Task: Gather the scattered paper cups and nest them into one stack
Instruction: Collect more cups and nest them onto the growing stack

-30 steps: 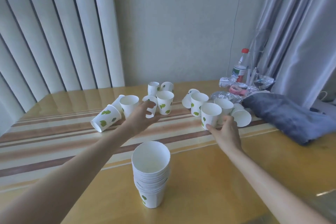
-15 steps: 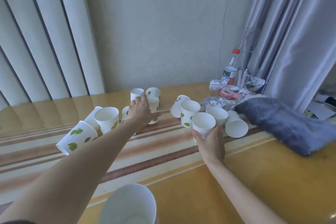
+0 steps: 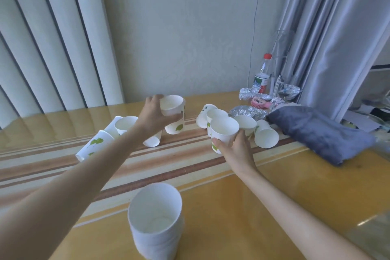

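Observation:
A stack of nested white paper cups point(image 3: 155, 219) stands near the front edge of the table. My left hand point(image 3: 152, 115) holds a white cup point(image 3: 171, 104) lifted above the left cluster of cups. My right hand point(image 3: 236, 143) grips another white cup with green leaf marks point(image 3: 224, 130) at the front of the right cluster. Loose cups remain around both hands: one lying on its side at the left point(image 3: 94, 145), an upright one point(image 3: 126, 124), one under my left hand point(image 3: 175, 126), and several at the right, one tipped over point(image 3: 266, 137).
A folded grey cloth point(image 3: 320, 133) lies at the right on the yellow table point(image 3: 232, 207). Crumpled foil point(image 3: 247, 112), a pink hand fan point(image 3: 259, 103) and a plastic bottle point(image 3: 262, 76) crowd the back right corner. Curtains hang behind.
My left hand has closed on a cup from the back cluster and lifted it off the table. My right hand has wrapped around the front cup of the right cluster and raised it slightly.

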